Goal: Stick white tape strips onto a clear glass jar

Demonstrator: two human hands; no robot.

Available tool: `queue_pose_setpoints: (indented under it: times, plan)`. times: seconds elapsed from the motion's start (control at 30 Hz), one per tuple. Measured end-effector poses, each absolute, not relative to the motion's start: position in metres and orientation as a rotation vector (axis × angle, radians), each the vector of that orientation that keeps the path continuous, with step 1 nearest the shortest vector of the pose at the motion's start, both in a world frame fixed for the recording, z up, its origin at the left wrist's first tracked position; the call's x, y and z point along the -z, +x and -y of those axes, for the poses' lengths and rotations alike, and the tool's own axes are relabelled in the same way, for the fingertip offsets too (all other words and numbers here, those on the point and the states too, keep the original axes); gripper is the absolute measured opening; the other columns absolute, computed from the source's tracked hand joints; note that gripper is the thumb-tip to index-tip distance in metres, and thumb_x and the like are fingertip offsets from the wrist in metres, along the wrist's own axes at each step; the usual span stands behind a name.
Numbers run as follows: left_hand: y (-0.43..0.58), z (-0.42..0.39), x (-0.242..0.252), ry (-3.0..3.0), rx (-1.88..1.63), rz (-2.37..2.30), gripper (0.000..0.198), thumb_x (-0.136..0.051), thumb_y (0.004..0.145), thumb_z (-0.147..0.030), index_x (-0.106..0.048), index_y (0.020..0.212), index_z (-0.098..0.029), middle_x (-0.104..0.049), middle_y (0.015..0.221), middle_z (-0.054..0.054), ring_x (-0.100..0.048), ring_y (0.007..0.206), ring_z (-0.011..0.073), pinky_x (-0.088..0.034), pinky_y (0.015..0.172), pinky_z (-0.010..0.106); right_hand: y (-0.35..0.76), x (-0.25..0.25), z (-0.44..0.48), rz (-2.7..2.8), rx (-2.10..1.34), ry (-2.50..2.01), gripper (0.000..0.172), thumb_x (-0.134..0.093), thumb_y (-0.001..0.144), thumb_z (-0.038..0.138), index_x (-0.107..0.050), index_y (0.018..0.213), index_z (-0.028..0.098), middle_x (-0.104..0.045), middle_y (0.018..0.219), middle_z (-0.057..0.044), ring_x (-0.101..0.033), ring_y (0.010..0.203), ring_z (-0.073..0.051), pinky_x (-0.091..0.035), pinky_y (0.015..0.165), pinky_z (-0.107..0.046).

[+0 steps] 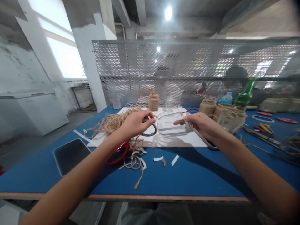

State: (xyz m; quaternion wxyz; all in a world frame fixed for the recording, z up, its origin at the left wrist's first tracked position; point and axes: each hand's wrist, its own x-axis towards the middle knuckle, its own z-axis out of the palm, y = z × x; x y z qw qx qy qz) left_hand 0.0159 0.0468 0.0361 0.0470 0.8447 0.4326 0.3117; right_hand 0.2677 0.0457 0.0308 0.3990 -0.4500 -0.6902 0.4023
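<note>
My right hand (202, 123) grips a clear glass jar (172, 123) near its neck. The jar lies on its side, its base toward my left hand, over a white sheet (173, 142). My left hand (138, 122) is closed in a pinch on a dark ring (150, 132), just left of the jar's base; whether it is a tape roll I cannot tell. Beside that hand lies a loose heap of jute twine (112, 123). Below my left wrist is a red loop (120, 154), partly hidden by the forearm.
Twine-wrapped jars (153, 101) stand at the back and the right, near a green bottle (245, 92). A dark tablet-like slab (70, 156) lies left. White paper strips (175, 160) dot the blue table (187, 178). A perforated metal screen (131, 68) closes the back, people behind it.
</note>
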Motion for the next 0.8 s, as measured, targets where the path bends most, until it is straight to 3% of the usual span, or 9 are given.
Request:
queue_pose_setpoints:
  times: [0.17, 0.37, 0.8]
  plan:
    - [0.0134, -0.0480, -0.0348, 2.619, -0.973, -1.388, 0.020, -0.046, 0.080, -0.032, -0.059, 0.085, -0.019, -0.061, 0.069, 0.001, -0.050, 0.061, 0.0116, -0.033, 0.056, 0.022, 0.2680, -0.0362, -0.0430, 1.680, -1.051, -1.114, 0.028, -0.051, 0.075, 0.032, -0.072, 0.080, 0.015, -0.066, 0.078, -0.006, -0.052, 0.067, -0.016, -0.039, 0.060, -0.027]
    - [0.0139, -0.0480, -0.0351, 2.609, -1.136, -1.376, 0.018, -0.045, 0.081, -0.030, -0.059, 0.088, -0.020, -0.065, 0.087, 0.003, -0.057, 0.079, 0.0156, -0.040, 0.068, 0.025, 0.2724, -0.0340, -0.0471, 1.548, -1.168, -1.042, 0.021, -0.053, 0.072, 0.029, -0.071, 0.073, 0.016, -0.068, 0.084, -0.007, -0.056, 0.075, -0.018, -0.042, 0.067, -0.028]
    - [0.0146, -0.0477, -0.0349, 2.593, -1.320, -1.252, 0.012, -0.048, 0.080, -0.022, -0.058, 0.084, -0.017, -0.063, 0.087, 0.003, -0.055, 0.083, 0.0141, -0.041, 0.072, 0.025, 0.2703, -0.0362, -0.0442, 1.485, -1.263, -0.958, 0.015, -0.055, 0.068, 0.026, -0.065, 0.065, 0.017, -0.067, 0.075, -0.005, -0.058, 0.071, -0.016, -0.044, 0.066, -0.027]
